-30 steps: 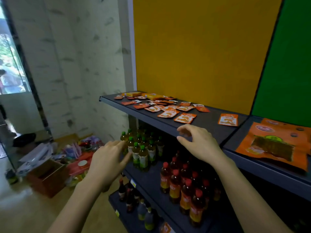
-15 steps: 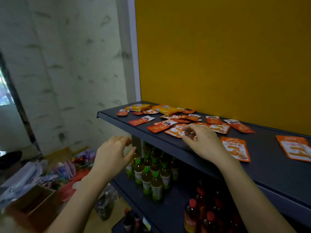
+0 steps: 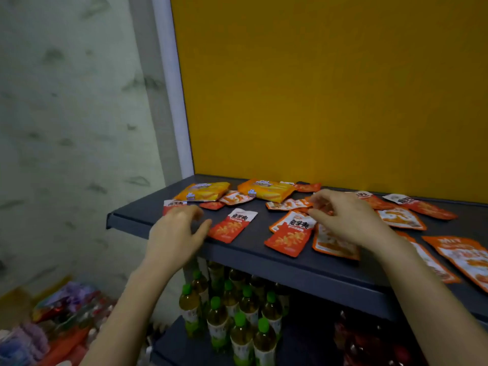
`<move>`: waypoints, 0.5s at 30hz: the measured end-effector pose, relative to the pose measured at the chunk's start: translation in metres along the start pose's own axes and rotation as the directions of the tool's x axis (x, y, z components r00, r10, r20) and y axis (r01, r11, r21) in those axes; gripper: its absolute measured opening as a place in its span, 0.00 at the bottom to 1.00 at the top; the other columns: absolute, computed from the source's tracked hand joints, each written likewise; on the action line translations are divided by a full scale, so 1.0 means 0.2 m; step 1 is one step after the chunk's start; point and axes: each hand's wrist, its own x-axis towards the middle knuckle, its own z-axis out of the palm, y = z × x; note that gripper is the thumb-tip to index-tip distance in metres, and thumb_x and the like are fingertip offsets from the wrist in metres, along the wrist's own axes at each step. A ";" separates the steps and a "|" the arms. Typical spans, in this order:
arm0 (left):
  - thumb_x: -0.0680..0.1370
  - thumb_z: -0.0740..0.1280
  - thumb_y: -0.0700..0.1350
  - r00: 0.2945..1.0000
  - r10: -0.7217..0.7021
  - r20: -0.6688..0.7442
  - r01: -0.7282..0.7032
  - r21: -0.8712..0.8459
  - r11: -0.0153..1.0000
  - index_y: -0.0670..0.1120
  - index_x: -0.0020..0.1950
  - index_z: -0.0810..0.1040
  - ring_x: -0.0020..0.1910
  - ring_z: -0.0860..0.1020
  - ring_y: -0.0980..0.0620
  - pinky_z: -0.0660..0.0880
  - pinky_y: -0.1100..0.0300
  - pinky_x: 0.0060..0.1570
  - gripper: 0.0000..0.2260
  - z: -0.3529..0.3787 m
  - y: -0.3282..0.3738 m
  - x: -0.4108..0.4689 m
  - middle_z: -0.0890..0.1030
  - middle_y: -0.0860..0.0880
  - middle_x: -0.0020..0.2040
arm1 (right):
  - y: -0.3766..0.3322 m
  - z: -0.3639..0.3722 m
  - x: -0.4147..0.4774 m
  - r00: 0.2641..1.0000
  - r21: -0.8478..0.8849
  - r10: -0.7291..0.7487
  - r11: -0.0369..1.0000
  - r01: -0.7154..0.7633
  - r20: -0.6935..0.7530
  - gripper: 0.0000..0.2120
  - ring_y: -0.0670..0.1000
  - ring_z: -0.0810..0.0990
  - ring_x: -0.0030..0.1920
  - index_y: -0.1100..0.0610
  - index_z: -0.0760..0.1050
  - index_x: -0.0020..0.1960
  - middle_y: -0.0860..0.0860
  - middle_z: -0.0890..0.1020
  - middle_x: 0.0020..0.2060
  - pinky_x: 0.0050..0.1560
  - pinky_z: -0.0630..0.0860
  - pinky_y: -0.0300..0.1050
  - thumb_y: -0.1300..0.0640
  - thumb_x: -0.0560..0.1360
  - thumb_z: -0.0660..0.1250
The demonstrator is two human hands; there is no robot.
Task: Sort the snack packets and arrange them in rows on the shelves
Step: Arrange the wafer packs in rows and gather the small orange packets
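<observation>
Both hands have come up onto the dark shelf [image 3: 253,256] from below its front edge within the last second, a sign that sorting is only beginning. The left hand [image 3: 175,233] hovers, fingers loosely spread, just beside a red snack packet [image 3: 232,225] at the near left. The right hand [image 3: 346,220] reaches into the scattered packets at centre, thumb and fingers curled as if pinching one, though the grip cannot be made out. Flat red and orange sachets lie jumbled and overlapping; two plump yellow packets [image 3: 202,191] sit at the far left. No rows yet.
</observation>
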 end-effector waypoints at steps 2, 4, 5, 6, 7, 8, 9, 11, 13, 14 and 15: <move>0.76 0.63 0.54 1.000 0.005 0.024 -0.004 -0.013 1.000 0.48 0.54 0.77 0.56 0.76 0.45 0.73 0.52 0.48 0.12 0.03 -0.11 0.15 0.80 0.47 0.54 | -0.07 0.02 0.08 0.998 -0.005 0.055 0.998 -0.055 -0.008 0.14 0.50 0.77 0.56 0.52 0.74 0.60 0.47 0.80 0.56 0.53 0.73 0.46 0.49 0.76 0.63; 0.76 0.63 0.54 0.999 0.002 0.050 0.000 -0.024 1.000 0.48 0.54 0.77 0.57 0.76 0.44 0.72 0.52 0.49 0.13 0.06 -0.21 0.29 0.80 0.46 0.54 | -0.13 0.05 0.17 0.994 -0.031 0.109 0.994 -0.109 -0.009 0.15 0.51 0.76 0.57 0.54 0.74 0.61 0.49 0.80 0.57 0.52 0.71 0.45 0.50 0.77 0.63; 0.76 0.63 0.54 0.997 -0.002 0.072 0.004 -0.026 1.000 0.47 0.55 0.77 0.57 0.76 0.44 0.72 0.52 0.50 0.13 0.08 -0.26 0.36 0.80 0.45 0.55 | -0.15 0.06 0.21 0.990 -0.042 0.138 0.989 -0.139 -0.013 0.15 0.52 0.76 0.57 0.55 0.74 0.61 0.51 0.80 0.57 0.51 0.70 0.44 0.51 0.77 0.63; 0.76 0.62 0.54 0.995 -0.008 0.095 0.011 -0.028 1.000 0.47 0.56 0.77 0.58 0.75 0.43 0.72 0.51 0.50 0.14 0.10 -0.30 0.42 0.80 0.45 0.56 | -0.17 0.07 0.25 0.986 -0.049 0.167 0.985 -0.167 -0.019 0.16 0.53 0.76 0.58 0.56 0.74 0.62 0.52 0.80 0.57 0.50 0.69 0.43 0.51 0.77 0.62; 0.77 0.62 0.54 0.993 -0.014 0.117 0.019 -0.036 0.999 0.46 0.56 0.77 0.57 0.75 0.42 0.72 0.51 0.50 0.15 0.13 -0.35 0.48 0.80 0.44 0.56 | -0.19 0.09 0.29 0.980 -0.058 0.196 0.979 -0.197 -0.023 0.16 0.54 0.76 0.58 0.57 0.75 0.61 0.53 0.80 0.58 0.51 0.69 0.43 0.51 0.77 0.62; 0.77 0.62 0.55 0.990 -0.021 0.136 0.028 -0.048 0.998 0.46 0.56 0.77 0.57 0.76 0.41 0.72 0.51 0.50 0.15 0.16 -0.39 0.54 0.80 0.43 0.56 | -0.20 0.11 0.33 0.975 -0.071 0.222 0.972 -0.224 -0.027 0.16 0.54 0.76 0.59 0.57 0.75 0.61 0.54 0.80 0.58 0.52 0.70 0.44 0.50 0.78 0.61; 0.76 0.62 0.55 0.988 -0.031 0.151 0.041 -0.059 0.997 0.45 0.56 0.77 0.57 0.76 0.41 0.72 0.51 0.50 0.16 0.18 -0.43 0.59 0.80 0.42 0.56 | -0.21 0.13 0.36 0.968 -0.089 0.249 0.964 -0.250 -0.026 0.17 0.55 0.76 0.60 0.57 0.76 0.61 0.54 0.80 0.59 0.53 0.71 0.45 0.49 0.78 0.61; 0.76 0.62 0.57 0.982 -0.049 0.183 0.060 -0.057 0.997 0.43 0.54 0.77 0.55 0.76 0.39 0.72 0.51 0.49 0.19 0.23 -0.48 0.68 0.80 0.40 0.55 | -0.23 0.17 0.44 0.949 -0.124 0.316 0.941 -0.316 -0.016 0.18 0.57 0.76 0.59 0.58 0.77 0.59 0.56 0.80 0.57 0.54 0.72 0.47 0.47 0.78 0.59; 0.75 0.61 0.62 0.963 -0.076 0.260 0.088 -0.033 0.996 0.43 0.46 0.74 0.53 0.76 0.39 0.70 0.53 0.45 0.21 0.28 -0.51 0.76 0.79 0.38 0.53 | -0.24 0.20 0.50 0.918 -0.147 0.397 0.909 -0.390 0.020 0.23 0.59 0.77 0.55 0.61 0.79 0.53 0.59 0.81 0.47 0.47 0.72 0.48 0.43 0.78 0.58; 0.74 0.60 0.65 0.945 -0.095 0.314 0.109 -0.027 0.994 0.43 0.43 0.71 0.52 0.76 0.40 0.69 0.53 0.44 0.23 0.31 -0.53 0.80 0.79 0.39 0.53 | -0.24 0.22 0.53 0.899 -0.168 0.435 0.890 -0.423 0.043 0.26 0.59 0.77 0.50 0.63 0.79 0.47 0.58 0.79 0.40 0.41 0.70 0.46 0.41 0.78 0.56; 0.72 0.60 0.67 0.921 -0.114 0.373 0.134 -0.030 0.990 0.44 0.44 0.70 0.52 0.76 0.41 0.70 0.53 0.45 0.25 0.33 -0.54 0.83 0.78 0.40 0.53 | -0.25 0.23 0.56 0.881 -0.190 0.470 0.871 -0.453 0.057 0.28 0.59 0.76 0.46 0.63 0.76 0.41 0.56 0.75 0.34 0.36 0.67 0.45 0.39 0.77 0.55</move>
